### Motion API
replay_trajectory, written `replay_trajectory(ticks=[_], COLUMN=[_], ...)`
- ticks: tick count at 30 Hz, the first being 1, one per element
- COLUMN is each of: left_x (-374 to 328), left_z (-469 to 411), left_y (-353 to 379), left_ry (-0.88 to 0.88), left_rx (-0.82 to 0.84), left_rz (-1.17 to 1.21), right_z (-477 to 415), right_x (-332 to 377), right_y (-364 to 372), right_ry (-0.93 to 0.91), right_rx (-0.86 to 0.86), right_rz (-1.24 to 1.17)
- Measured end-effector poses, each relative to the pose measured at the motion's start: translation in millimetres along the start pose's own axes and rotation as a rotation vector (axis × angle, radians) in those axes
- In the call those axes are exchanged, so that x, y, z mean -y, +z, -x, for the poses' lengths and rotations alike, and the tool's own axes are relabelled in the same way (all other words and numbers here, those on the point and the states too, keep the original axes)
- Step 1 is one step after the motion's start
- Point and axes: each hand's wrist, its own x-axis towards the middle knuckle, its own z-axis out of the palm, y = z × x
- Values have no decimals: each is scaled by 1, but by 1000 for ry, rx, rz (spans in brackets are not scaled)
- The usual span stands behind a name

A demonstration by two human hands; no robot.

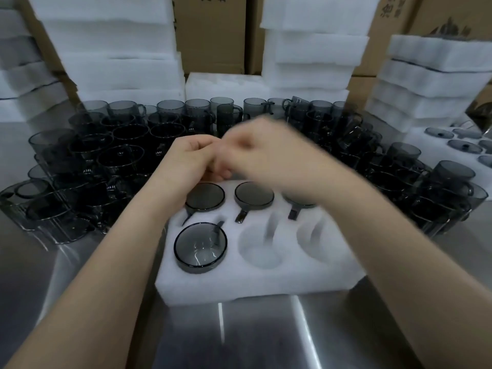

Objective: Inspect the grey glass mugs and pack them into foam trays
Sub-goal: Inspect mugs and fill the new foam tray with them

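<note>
1. Left hand (191, 158): bare; my knuckles and fingers show with a sharp outline.
2. Right hand (255, 153): bare; blurred, so my fingers on it cannot be told apart.
3. Left forearm (106, 275) and right forearm (399, 249): both bare along all the length in view.

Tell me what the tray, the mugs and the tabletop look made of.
Tray: soft white foam, matte with fuzzy cut edges, likely polyethylene.
Mugs: smoky grey glass, glossy; they are see-through and catch glints.
Tabletop: probably stainless steel, brushed, judging by its streaky reflections.
</note>
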Motion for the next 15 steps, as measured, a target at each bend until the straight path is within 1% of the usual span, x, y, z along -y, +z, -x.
replay_trajectory(ticks=[1, 2, 3, 4, 5, 6, 7, 9, 11, 15], left_x=[2, 2, 2, 2, 4, 4, 5, 5, 4, 4], left_z=[-2, -3, -4, -4, -5, -5, -6, -5, -5, -5], left_y=[-3, -3, -4, -5, -3, -4, -3, -1, -1, -1], left_ry=[-18, -38, -35, -33, -31, -31, -28, -24, -19, -7], left_rx=[1, 5, 6, -2, -10, -16, -17, -20, -20, -19], left_rz=[-27, -70, -107, -130, -140, -144, -157, -182, -200, -230], right_z=[-6, -15, -24, -33, -41, -46, -50, -55, -58, -59], right_x=[-9, -26, -44, -65, -82, -95, -107, -121, -127, -128], right_y=[-10, -20, -32, -39, -43, -43, -40, -34, -29, -25], right_ry=[69, 143, 237, 344, 429, 491, 534, 573, 586, 589], right_rx=[-156, -326, -449, -503, -489, -439, -383, -343, -360, -451], right_rz=[-92, -106, -56, 31, 90, 146, 186, 235, 255, 278])
